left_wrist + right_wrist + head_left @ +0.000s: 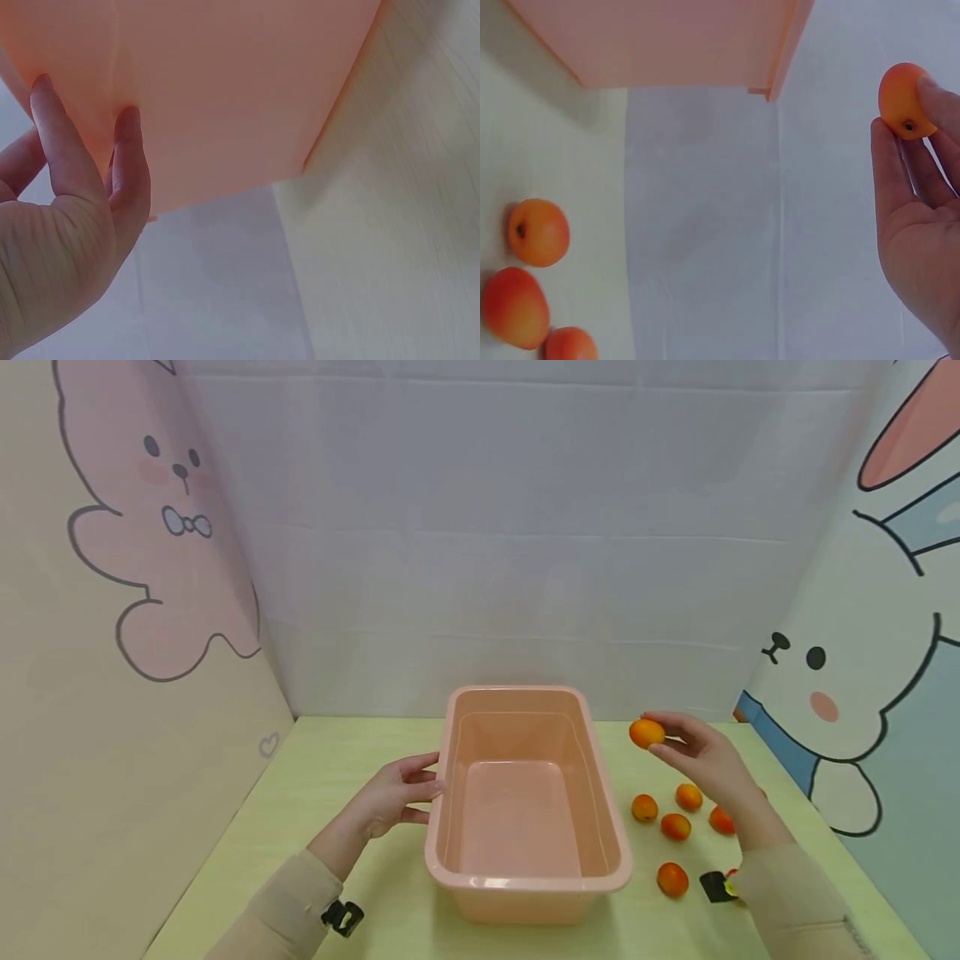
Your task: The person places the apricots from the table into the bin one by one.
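Markings: the left wall panel bore a printed pink figure [195, 610] with a bow tie [187, 522] and, lower down, a small heart outline [268, 744]. The right panel bore a white cartoon animal [862, 693] in blue and dark line. A creased pale sheet [525, 527] formed the back.

Left hand [392, 793]: fingers spread, gently bent, at the left long side of a pink plastic bin [528, 884]. The left wrist view showed two fingertips against the bin's outer wall; whether the thumb bore on the rim, could not tell.

Right hand [701, 753]: thumb and fingertips pinched one orange fruit [646, 733], raised to the right of the bin and well apart from it. In the right wrist view the fruit's dark stem spot faced the camera, with gaps showing between the fingers below it.

The bin stood mid-table, its bare inner floor visible, on a pale yellow-green table [285, 814]. Loose fruits [676, 827] lay scattered on the table right of the bin, five plainly seen, some near the right forearm. Both sleeves [292, 893] were light beige. A black clip-like device [342, 917] sat at the left cuff.
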### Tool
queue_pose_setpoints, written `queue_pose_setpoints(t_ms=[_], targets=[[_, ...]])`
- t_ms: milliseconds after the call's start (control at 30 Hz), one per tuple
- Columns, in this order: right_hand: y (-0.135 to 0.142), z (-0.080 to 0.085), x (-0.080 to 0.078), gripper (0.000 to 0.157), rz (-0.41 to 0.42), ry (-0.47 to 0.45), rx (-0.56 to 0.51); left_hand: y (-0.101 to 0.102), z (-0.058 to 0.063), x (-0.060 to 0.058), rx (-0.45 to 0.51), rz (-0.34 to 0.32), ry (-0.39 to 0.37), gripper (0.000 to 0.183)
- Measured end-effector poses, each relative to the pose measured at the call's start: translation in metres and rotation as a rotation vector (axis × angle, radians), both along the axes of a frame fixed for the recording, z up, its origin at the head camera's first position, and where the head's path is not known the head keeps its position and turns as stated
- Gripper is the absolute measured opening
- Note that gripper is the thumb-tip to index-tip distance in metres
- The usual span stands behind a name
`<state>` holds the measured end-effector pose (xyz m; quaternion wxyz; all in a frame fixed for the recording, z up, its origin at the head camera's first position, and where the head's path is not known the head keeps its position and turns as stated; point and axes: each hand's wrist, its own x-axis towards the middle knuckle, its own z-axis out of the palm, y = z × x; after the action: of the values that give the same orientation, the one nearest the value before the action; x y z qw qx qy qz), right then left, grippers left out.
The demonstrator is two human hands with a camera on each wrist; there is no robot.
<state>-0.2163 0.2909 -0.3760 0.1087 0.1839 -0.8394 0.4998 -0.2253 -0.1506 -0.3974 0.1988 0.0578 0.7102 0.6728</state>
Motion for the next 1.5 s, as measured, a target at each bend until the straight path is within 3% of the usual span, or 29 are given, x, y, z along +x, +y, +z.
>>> queue_pose_setpoints(t_ms=[467, 667, 1000, 1267, 1500], targets=[[-0.056, 0.063, -0.042, 0.041, 0.195, 0.071, -0.013, 0.0, -0.003, -0.001, -0.008, 0.007, -0.003, 0.068], [-0.085, 0.078, -0.056, 0.041, 0.238, 0.08, -0.055, -0.003, -0.002, -0.001, 0.008, -0.022, 0.013, 0.068], [-0.139, 0.079, -0.075, 0.042, 0.323, 0.051, -0.041, 0.0, -0.003, -0.001, 0.002, -0.009, 0.008, 0.068], [-0.176, 0.063, -0.088, 0.042, 0.343, -0.049, 0.017, -0.001, -0.002, -0.002, -0.008, -0.011, 0.006, 0.068], [-0.192, 0.048, -0.099, 0.039, 0.352, -0.127, 0.039, -0.001, -0.003, -0.001, -0.015, -0.003, 0.001, 0.068]])
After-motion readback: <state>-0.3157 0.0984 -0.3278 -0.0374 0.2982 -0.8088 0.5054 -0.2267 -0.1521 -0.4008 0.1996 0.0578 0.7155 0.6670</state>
